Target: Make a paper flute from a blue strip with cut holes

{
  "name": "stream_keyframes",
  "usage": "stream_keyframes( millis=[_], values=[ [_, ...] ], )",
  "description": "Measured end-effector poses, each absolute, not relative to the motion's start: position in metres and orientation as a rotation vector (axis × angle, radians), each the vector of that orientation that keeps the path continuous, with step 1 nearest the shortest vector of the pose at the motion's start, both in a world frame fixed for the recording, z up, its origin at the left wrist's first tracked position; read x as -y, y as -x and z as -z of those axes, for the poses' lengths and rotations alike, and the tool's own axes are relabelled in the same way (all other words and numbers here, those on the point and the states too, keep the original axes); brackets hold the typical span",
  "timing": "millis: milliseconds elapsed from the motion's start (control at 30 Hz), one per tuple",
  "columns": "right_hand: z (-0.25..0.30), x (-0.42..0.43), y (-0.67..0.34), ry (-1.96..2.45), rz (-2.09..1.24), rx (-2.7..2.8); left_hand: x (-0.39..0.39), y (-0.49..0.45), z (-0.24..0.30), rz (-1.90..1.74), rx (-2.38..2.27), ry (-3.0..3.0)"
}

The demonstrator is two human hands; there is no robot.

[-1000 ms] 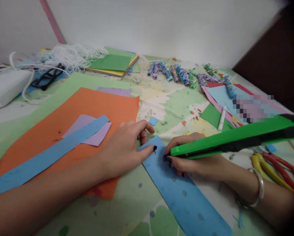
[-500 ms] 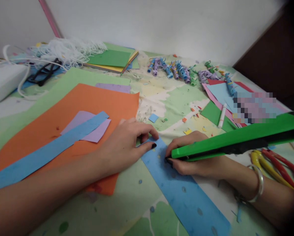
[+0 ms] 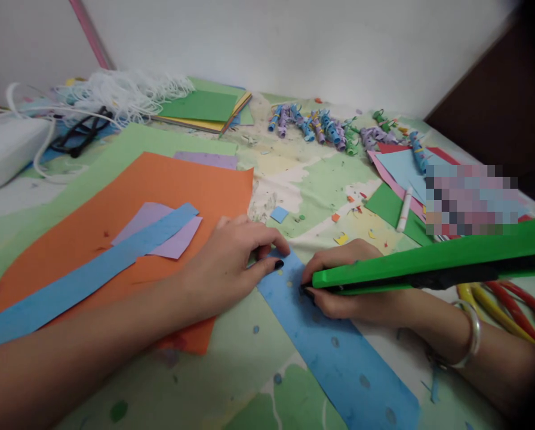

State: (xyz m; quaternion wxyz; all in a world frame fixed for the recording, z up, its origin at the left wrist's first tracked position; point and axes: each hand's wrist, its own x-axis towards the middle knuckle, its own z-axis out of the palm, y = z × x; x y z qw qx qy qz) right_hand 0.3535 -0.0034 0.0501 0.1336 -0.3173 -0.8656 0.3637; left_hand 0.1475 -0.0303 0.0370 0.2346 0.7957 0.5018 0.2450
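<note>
A long blue paper strip (image 3: 334, 352) lies on the patterned cloth, running from the centre toward the lower right. My left hand (image 3: 231, 263) rests on the strip's far end, fingers curled and the thumb tip pressing the paper down. My right hand (image 3: 343, 280) is closed round the tip of a long green tool (image 3: 433, 263) with a black underside, and holds its point against the strip. The tool's far end runs off the right edge. A silver bangle (image 3: 471, 334) sits on my right wrist.
An orange sheet (image 3: 128, 197) with a lilac piece and another blue strip (image 3: 83, 280) lies to the left. Rolled paper curls (image 3: 321, 128), a paper stack (image 3: 205, 107), white string (image 3: 124, 92), a white marker (image 3: 404, 209) and red-and-yellow scissors (image 3: 504, 304) lie around.
The tool's far end has dropped slightly and my left fingers have curled in a little on the strip's end. Both hands stay at the same spot on the strip.
</note>
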Motion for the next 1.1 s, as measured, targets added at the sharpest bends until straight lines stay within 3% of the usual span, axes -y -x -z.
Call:
stream_keyframes(
  millis=[500,767,933,1100],
  values=[
    [-0.0504,0.0055,-0.3541,0.905,-0.914,2.537,0.0348,-0.1463,-0.0371,-0.76,-1.395,-2.116],
    [-0.0555,0.0027,-0.3533,1.167,-1.327,2.317,0.037,-0.1508,-0.0416,-0.679,-1.555,-2.088],
    [-0.0538,0.008,-0.3498,1.239,-1.105,2.378,0.0306,-0.1498,-0.0384,-0.62,-1.465,-2.156],
    [-0.0511,0.0097,-0.3512,1.227,-1.113,2.339,0.0319,-0.1487,-0.0381,-0.606,-1.416,-2.183]
  ],
)
